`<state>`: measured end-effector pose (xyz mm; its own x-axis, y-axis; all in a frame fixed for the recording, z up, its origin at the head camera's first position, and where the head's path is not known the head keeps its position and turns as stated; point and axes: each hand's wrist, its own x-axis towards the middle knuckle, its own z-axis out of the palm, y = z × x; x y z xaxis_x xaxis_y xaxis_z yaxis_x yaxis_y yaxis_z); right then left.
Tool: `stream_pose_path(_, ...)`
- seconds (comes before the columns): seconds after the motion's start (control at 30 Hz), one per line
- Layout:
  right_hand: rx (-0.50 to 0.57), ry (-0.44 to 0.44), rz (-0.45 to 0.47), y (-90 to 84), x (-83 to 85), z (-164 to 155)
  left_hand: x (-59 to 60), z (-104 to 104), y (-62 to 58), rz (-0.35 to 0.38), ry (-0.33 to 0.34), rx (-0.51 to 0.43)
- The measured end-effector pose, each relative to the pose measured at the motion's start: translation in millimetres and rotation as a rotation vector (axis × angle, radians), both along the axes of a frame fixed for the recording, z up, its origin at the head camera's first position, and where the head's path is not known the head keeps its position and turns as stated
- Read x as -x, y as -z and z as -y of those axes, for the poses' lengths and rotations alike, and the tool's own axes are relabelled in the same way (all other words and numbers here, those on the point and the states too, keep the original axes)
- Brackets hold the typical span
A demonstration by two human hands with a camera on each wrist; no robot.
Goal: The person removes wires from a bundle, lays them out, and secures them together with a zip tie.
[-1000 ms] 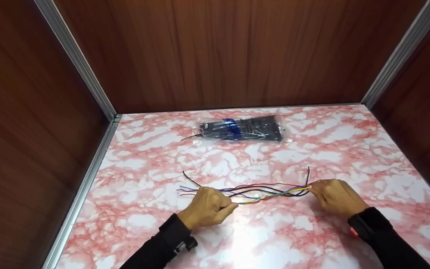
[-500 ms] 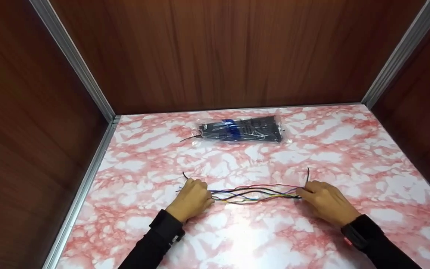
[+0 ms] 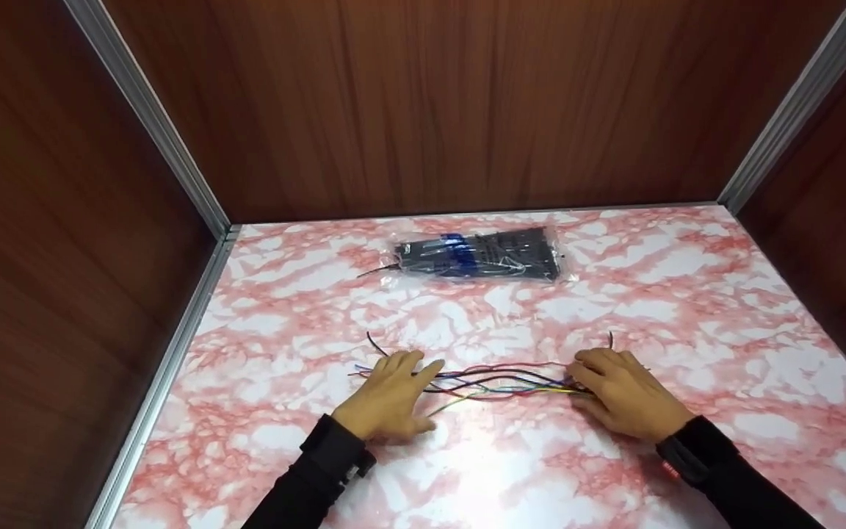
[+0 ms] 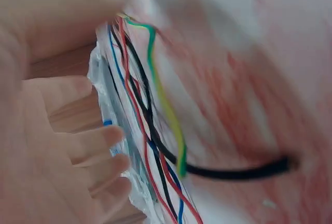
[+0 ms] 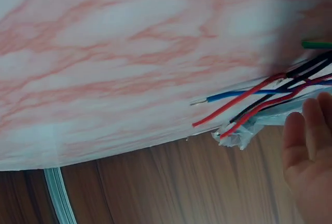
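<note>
My left hand [image 3: 386, 400] lay flat on the table [image 3: 687, 294], with the fingers almost straight and spread over the left part of the wires [image 3: 500, 380]. It did not grip anything; the fingertips only pressed on the wires, I think to keep that end from sliding. The left wrist view showed the same: the fingers [image 4: 88, 146] relaxed and the blue, red, black and green-yellow wires running just beside them, not closed in the hand.

My right hand [image 3: 617, 389] rested on the right end of the wires. Its fingers were bent over them, and the wires went under the fingertips, so I judge it was pinching them, but the exact grip was hidden by the back of the hand. In the right wrist view only a part of the palm [image 5: 306, 151] was seen, with the stripped wire ends [image 5: 228, 112] lying free on the table near it.

The wires lay on the table between my two hands, near the front edge, loosely side by side and stretched from left to right. One black end curled up behind each hand. With a hand at each end they stayed together in one line.

Further back, well apart from the wires, lay a clear bag of black ties [image 3: 478, 255], near the wooden wall [image 3: 430, 110].
</note>
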<state>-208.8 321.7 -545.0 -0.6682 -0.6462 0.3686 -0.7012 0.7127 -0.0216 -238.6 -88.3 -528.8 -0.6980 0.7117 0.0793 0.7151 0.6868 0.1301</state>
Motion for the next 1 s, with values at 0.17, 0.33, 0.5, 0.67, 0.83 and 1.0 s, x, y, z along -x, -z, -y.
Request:
stream_pose_path(0.17,0.004,-0.011,-0.019,3.9,7.1,2,7.6,-5,5.2,-0.099,-0.056,0.040)
stream_pose_path(0.33,0.010,-0.022,-0.073,6.7,12.5,2,5.3,-13,5.9,-0.166,-0.046,-0.008)
stream_pose_path(0.5,0.041,0.006,-0.090,7.3,13.8,3,-0.9,-22,8.4,-0.195,0.033,0.039)
stream_pose_path(0.67,0.071,-0.027,-0.068,2.5,19.0,7,13.6,-17,12.7,-0.264,0.018,-0.040)
stream_pose_path(0.83,-0.011,-0.113,-0.039,-2.2,21.0,8,27.6,-15,11.6,-0.263,0.111,0.010)
stream_pose_path(1.0,-0.179,-0.236,-0.145,-3.8,26.2,9,36.3,-17,5.7,-0.323,0.210,0.138)
